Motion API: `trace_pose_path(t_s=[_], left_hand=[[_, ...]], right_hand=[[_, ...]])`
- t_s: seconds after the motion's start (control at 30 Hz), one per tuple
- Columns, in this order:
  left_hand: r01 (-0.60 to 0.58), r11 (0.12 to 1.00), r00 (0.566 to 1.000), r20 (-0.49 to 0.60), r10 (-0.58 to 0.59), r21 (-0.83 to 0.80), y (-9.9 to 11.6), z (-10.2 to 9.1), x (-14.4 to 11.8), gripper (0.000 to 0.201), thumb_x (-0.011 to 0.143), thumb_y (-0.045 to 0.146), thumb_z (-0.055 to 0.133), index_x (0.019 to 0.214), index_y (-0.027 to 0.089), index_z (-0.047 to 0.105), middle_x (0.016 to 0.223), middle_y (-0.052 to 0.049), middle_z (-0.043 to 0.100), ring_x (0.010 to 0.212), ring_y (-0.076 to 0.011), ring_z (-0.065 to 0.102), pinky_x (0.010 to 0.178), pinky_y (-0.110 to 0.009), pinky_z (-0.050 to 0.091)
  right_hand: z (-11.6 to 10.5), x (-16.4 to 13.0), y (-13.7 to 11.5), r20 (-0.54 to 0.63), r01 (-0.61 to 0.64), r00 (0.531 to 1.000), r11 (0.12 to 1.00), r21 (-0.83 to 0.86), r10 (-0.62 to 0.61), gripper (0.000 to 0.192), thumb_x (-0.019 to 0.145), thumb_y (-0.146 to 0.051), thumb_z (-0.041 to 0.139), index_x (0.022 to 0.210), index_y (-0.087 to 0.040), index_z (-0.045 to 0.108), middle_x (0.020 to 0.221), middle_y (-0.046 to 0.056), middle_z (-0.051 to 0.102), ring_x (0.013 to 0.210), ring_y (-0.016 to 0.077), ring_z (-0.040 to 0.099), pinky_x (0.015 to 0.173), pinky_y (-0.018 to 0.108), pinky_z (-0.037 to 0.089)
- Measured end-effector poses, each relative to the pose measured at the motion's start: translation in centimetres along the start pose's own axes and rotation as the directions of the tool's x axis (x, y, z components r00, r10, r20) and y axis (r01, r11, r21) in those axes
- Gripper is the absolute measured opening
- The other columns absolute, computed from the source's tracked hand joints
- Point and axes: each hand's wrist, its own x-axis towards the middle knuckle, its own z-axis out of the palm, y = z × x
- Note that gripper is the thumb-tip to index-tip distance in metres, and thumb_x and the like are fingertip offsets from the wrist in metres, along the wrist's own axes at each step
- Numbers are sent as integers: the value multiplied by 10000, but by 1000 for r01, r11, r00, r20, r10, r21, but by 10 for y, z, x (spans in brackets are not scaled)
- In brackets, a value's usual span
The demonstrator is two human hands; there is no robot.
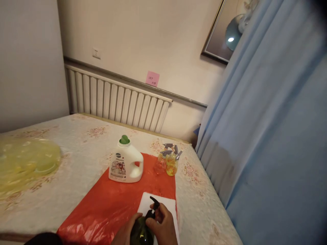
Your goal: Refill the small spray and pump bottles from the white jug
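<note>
Head view, looking fwd and down across a bed w/ floral cover. Bottom centre: a dark green spray bottle (141, 233) stands upright on a white cloth (163, 204), which lies on a red plastic sheet (112, 204) spread over the cover, prob. to keep drips off the fabric. Left hand (125, 233) wraps the bottle body, fingers closed round it to steady it; right hand (163, 223) is closed on the black trigger head (152, 207) at the neck, thumb and fingers pinching it from the right. Farther back on the sheet, well apart from the hands: a white detergent jug (126, 164) w/ green cap, upright, handle to the right; just beside it to the right, two small clear spray bottles (168, 161) w/ grey triggers, touching or nearly so, one holding yellow liquid. Left edge: a yellow translucent bag (27, 163) lies on the cover. Behind: white radiator (114, 100), pink note (152, 78) on wall, blue curtain (268, 136) at right.
</note>
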Motion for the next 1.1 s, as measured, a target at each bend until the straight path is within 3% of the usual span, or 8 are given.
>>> trace_pose_path(t_s=[0.23,0.47,0.63,0.83,0.93,1.1], left_hand=[[-49,994,997,55,54,-101,11,-10,-7,817,515,213,635,1322,222,507,1294,-73,649,1196,-337,569,1033,-416,442],[-127,916,962,178,208,-381,26,-12,-14,630,590,304,645,1201,210,518,1081,-68,711,946,-276,657,935,-398,488],[-132,945,974,136,180,-300,19,-10,-13,692,541,245,626,1220,241,490,1093,-30,706,995,-285,643,935,-392,487],[-122,978,984,107,141,-167,22,-9,-17,738,500,198,577,1231,211,482,1083,-36,704,1013,-286,632,882,-358,505],[-131,980,983,105,148,-147,22,-8,-17,725,493,191,574,1213,213,496,1063,-36,706,1004,-285,632,902,-369,501],[-145,975,982,94,162,-169,15,-6,-15,765,513,229,620,1268,208,496,1074,-58,708,972,-302,646,880,-389,513]], right_hand=[[-4,1,8,129,20,991,989,144,-39,371,575,-103,647,938,-149,710,715,-22,613,691,155,543,660,250,416],[-7,-7,5,295,36,944,939,343,-144,349,677,-277,720,1004,-166,673,804,28,686,793,217,645,755,314,461],[-1,-12,-2,233,32,968,971,236,-89,334,630,-171,688,963,-155,667,898,48,700,877,235,650,795,323,481],[5,-11,1,66,54,996,998,44,-57,295,577,-72,620,856,-156,665,710,-26,621,681,156,561,626,242,446],[2,-11,3,77,41,996,992,115,-50,301,585,-85,653,877,-151,672,742,-7,654,708,170,597,660,259,465],[-6,-13,9,223,30,967,928,372,-121,469,651,-257,761,1096,-144,665,972,91,732,943,257,673,876,371,496]])
